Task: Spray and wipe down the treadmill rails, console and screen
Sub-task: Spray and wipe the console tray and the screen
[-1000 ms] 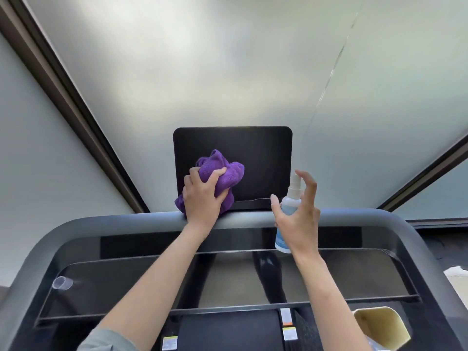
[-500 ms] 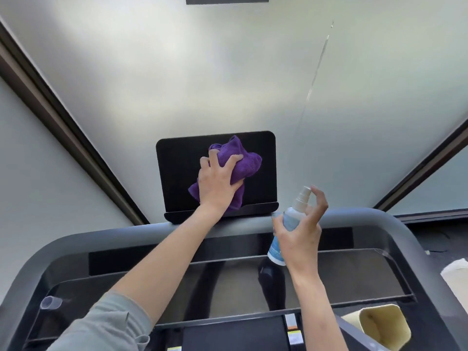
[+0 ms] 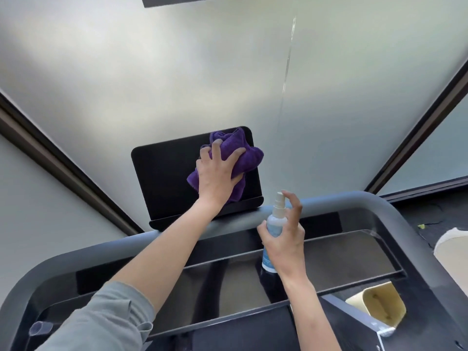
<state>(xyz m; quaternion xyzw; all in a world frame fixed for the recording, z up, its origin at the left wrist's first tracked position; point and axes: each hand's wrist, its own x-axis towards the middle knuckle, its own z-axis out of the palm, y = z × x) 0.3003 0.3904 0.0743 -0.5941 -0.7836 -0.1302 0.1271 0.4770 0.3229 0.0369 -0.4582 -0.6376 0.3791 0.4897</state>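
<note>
The treadmill's black screen (image 3: 162,178) stands upright above the grey curved front rail (image 3: 329,201). My left hand (image 3: 217,176) grips a bunched purple cloth (image 3: 248,155) and presses it against the upper right part of the screen. My right hand (image 3: 286,241) holds a small spray bottle (image 3: 274,224) with a white nozzle and blue body, just right of the screen over the rail. The index finger arches above the nozzle. Below lies the glossy black console tray (image 3: 354,254).
A frosted window with dark frames fills the background. A beige container (image 3: 377,305) sits at the console's lower right, and a white object (image 3: 453,252) lies beyond the right rail. A small clear cup shape (image 3: 40,328) sits at the console's lower left.
My left hand has swept the purple cloth from the screen's lower left up to its upper right. The right hand with the bottle has stayed beside the screen.
</note>
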